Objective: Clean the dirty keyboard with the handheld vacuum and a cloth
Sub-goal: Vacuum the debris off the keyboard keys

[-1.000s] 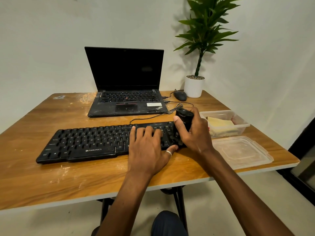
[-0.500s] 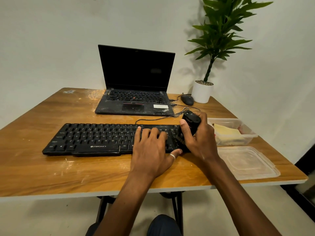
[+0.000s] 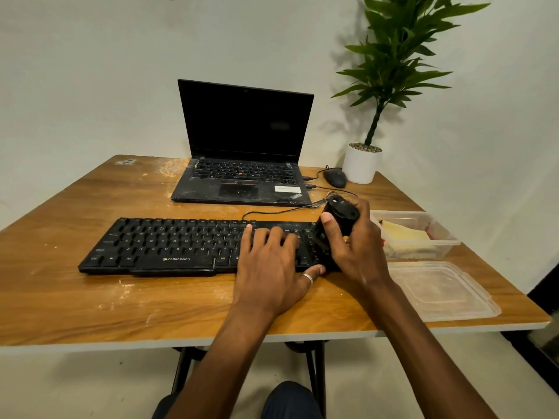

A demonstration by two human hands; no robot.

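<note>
While your left hand (image 3: 272, 267) lies palm down on the right part of the long black plastic keyboard (image 3: 169, 246), its fingers (image 3: 273, 237) are straight and slightly spread over the keys, holding nothing. A silver ring (image 3: 308, 278) sits on the thumb, which rests at the keyboard's near edge. Just right of those fingers, your right hand (image 3: 360, 252) is wrapped round the small black handheld vacuum (image 3: 341, 213). The thumb runs up its left face and the other fingers curl round its far side. The vacuum is tilted, its lower end down at the keyboard's right end. Whether the nozzle touches the keys you cannot tell, as your hand hides it.

The keyboard lies across the scuffed brown wooden tabletop (image 3: 75, 297), stretching well to the left of your left fingers. Its thin black cable (image 3: 272, 211) runs off just beyond them.

Right of your right fingers stands a clear rectangular plastic tub (image 3: 447, 237) with a folded yellow cloth (image 3: 405, 237) inside. The tub's clear flat lid (image 3: 441, 291) lies nearer you, beside your right wrist.

Beyond both hands is an open dusty black laptop (image 3: 242, 176) with a dark screen. To its right are a black computer mouse (image 3: 335, 178) and a green leafy plant in a white round pot (image 3: 361, 163).
</note>
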